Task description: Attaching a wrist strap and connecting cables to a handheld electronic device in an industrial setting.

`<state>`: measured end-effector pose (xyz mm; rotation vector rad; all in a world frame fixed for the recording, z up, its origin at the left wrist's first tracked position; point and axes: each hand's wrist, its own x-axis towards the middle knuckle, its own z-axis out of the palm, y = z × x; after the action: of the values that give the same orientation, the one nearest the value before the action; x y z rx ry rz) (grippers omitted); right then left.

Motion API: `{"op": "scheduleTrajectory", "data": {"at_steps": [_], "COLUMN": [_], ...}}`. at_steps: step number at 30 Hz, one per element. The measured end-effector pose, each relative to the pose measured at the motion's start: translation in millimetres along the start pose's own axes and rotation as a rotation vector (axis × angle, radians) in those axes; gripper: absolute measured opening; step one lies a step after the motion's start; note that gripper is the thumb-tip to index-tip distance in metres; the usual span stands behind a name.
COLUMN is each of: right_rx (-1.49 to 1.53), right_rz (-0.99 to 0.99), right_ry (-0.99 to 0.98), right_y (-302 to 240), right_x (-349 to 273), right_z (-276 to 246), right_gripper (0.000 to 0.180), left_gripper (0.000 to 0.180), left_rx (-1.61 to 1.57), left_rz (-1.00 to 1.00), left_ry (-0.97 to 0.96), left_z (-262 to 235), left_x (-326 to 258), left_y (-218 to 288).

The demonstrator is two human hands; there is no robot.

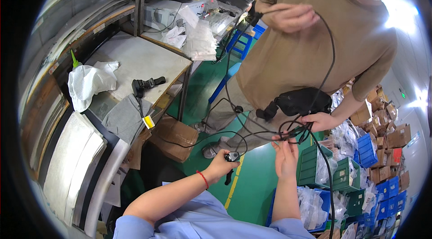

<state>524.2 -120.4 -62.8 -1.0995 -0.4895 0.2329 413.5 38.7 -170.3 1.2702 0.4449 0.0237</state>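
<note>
In the head view, a thin black cable [234, 104] was seen strung in loose loops between the wearer and a co-worker standing opposite in an olive shirt. It was judged to be light, limp and easily tangled, with no stiffness of its own, so that it would best be taken near a plug or at a gathered loop and not in mid-span. The left hand [220, 164] was closed around a small dark device [231, 156] with a lens-like face, the grip wrapped about it from below with fingers curled; the device was judged to be small, hard, light and somewhat delicate at the lens, best held by its body. The right hand [285, 158] was held open and upright, fingers extended, its fingertips at the knot of cable [292, 132] gathered just above it; whether they actually pinched a strand could not be told. The co-worker's lower hand [321, 122] was closed on the same bundle, and the co-worker's upper hand [290, 16] was holding the cable high at the chest. A black pouch [299, 100] hung at the co-worker's waist. To the left stood a surface [144, 61] carrying a crumpled white cloth [90, 81] and a black tool [146, 85].
</note>
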Motion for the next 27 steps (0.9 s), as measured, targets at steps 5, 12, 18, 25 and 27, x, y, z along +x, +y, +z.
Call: {"op": "scheduleTrajectory", "data": {"at_steps": [5, 12, 18, 25, 27], "right_rx": [0.21, 0.264, 0.135, 0.142, 0.109], "right_rz": [0.17, 0.27, 0.289, 0.352, 0.438], "right_ry": [-0.002, 0.124, 0.099, 0.15, 0.188], "right_y": [-9.3, -28.6, -38.7, -42.3, -41.2], "right_x": [-11.6, -31.3, -44.1, -54.4, -58.4], "right_z": [11.6, 25.5, 24.6, 27.6, 29.8], "right_gripper": [0.019, 0.016, 0.015, 0.005, 0.004], "left_gripper": [0.044, 0.056, 0.063, 0.059, 0.062], "left_rx": [0.032, 0.161, 0.069, 0.114, 0.267], "left_rz": [0.328, 0.398, 0.599, 0.622, 0.779], "left_ry": [-0.036, -0.151, -0.372, -0.248, -0.283], "left_z": [26.2, 72.8, 55.3, 56.7, 54.0], "left_x": [15.5, 36.0, 32.8, 29.3, 25.9], "left_y": [-6.0, 67.2, 95.4, 112.7, 117.3]}}
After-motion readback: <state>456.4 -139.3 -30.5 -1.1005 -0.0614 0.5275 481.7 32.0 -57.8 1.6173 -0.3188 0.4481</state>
